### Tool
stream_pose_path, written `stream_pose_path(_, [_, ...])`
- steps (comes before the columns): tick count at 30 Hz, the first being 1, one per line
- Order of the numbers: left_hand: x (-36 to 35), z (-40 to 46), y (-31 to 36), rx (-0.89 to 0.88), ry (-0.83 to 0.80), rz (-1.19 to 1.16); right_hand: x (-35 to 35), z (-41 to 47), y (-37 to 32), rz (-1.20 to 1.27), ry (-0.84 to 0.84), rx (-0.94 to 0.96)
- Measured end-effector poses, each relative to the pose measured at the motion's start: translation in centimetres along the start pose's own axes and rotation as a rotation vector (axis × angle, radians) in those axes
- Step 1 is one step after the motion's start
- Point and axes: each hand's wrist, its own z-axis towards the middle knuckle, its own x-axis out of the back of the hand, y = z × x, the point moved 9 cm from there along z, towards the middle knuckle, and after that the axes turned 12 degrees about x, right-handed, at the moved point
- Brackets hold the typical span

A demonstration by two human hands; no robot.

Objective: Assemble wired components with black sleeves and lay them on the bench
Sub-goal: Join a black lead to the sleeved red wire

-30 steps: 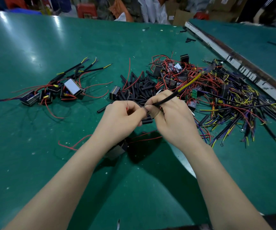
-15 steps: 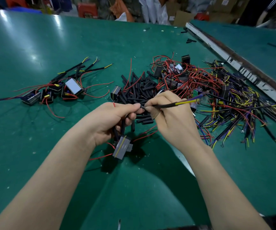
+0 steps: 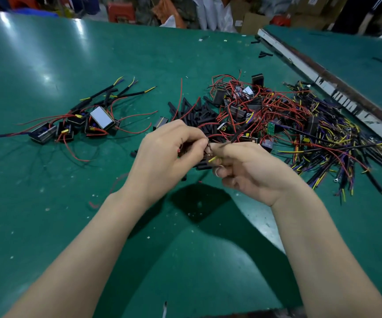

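Observation:
My left hand (image 3: pixel 164 154) and my right hand (image 3: pixel 249 171) meet above the green bench (image 3: pixel 47 203), fingertips together. My left hand curls round a small wired component, mostly hidden in the fist, with a bit of red wire showing. My right hand pinches a black-sleeved wire (image 3: pixel 235 136) that slants up and to the right; its yellow end (image 3: pixel 211 159) pokes out under the fingers. A heap of loose black sleeves (image 3: pixel 199 115) lies just beyond my hands. Finished sleeved components (image 3: pixel 82 122) lie on the bench at the left.
A tangle of red-wired components (image 3: pixel 249 106) and a spread of yellow, black and purple wires (image 3: pixel 336 148) lie to the right. A metal rail (image 3: pixel 346 92) joins a second green bench at the far right. Boxes and clutter stand beyond the far edge.
The component that hung below my left hand is now drawn up into the fist. The sleeved wire in my right hand has swung, its yellow end now pointing down under my fingers.

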Motion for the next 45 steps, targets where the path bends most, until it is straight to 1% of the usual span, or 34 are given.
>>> stream_pose_path(2, [-0.1, 0.2, -1.4, 0.186, -0.035, -0.156, -0.2, 0.0, -0.2, 0.082, -0.009, 0.011])
stream_pose_path(4, [-0.9, 0.2, -3.3, 0.4, -0.11, -0.308, 0.0, 0.2, -0.7, 0.092, 0.031, 0.069])
stream_pose_path(5, [-1.3, 0.2, -3.9, 0.475, -0.142, -0.38, 0.0, 0.3, -1.0, 0.12, 0.049, 0.094])
stream_pose_path(6, [-1.5, 0.2, -4.2, 0.528, -0.162, -0.439, 0.1, 0.3, -1.3, 0.162, 0.06, 0.119])
stream_pose_path(8, [-1.8, 0.1, -4.5, 0.576, -0.18, -0.518, 0.2, 0.3, -1.8, 0.223, 0.066, 0.167])
stream_pose_path(11, [-1.9, 0.2, -4.2, 0.529, -0.182, -0.56, 0.2, 0.3, -2.0, 0.266, 0.062, 0.19])
stream_pose_path(17, [-1.8, 0.2, -3.1, 0.383, -0.191, -0.448, 0.4, 0.5, -1.5, 0.304, 0.093, 0.183])
stream_pose_path(21, [-1.0, 0.4, -2.8, 0.312, -0.111, -0.396, 0.3, 0.3, -2.0, 0.229, 0.085, 0.247])
stream_pose_path(24, [-0.5, 0.5, -2.6, 0.297, -0.077, -0.418, 0.4, 0.2, -2.8, 0.083, 0.093, 0.338])
stream_pose_path(27, [-0.3, 0.6, -3.2, 0.378, -0.065, -0.517, -0.2, -0.2, -4.3, -0.056, 0.021, 0.5])
stream_pose_path(29, [-0.6, 0.4, -3.7, 0.45, -0.072, -0.575, -0.6, -0.6, -5.1, -0.222, -0.02, 0.598])
stream_pose_path(31, [-1.1, 0.3, -3.9, 0.506, -0.091, -0.608, -0.5, -0.8, -5.3, -0.343, 0.004, 0.643])
stream_pose_path(33, [-1.6, 0.2, -4.3, 0.552, -0.11, -0.661, -0.2, -0.8, -5.4, -0.43, 0.063, 0.68])
stream_pose_path(36, [-2.2, 0.1, -5.1, 0.628, -0.165, -0.75, -0.5, -1.3, -5.8, -0.628, 0.121, 0.809])
stream_pose_path(38, [-2.4, 0.1, -4.9, 0.599, -0.196, -0.666, -0.7, -1.3, -5.6, -0.693, 0.127, 0.837])
stream_pose_path(40, [-2.1, 0.3, -4.3, 0.511, -0.173, -0.559, -0.3, -1.0, -5.5, -0.738, 0.189, 0.823])
stream_pose_path(41, [-1.9, 0.4, -4.3, 0.476, -0.145, -0.517, 0.3, -0.8, -5.3, -0.71, 0.228, 0.794])
stream_pose_path(43, [-1.3, 0.4, -4.1, 0.417, -0.094, -0.493, 1.2, -0.1, -4.5, -0.505, 0.262, 0.677])
stream_pose_path(45, [-0.7, 0.5, -4.2, 0.399, -0.051, -0.588, 1.7, 0.5, -3.6, -0.344, 0.277, 0.577])
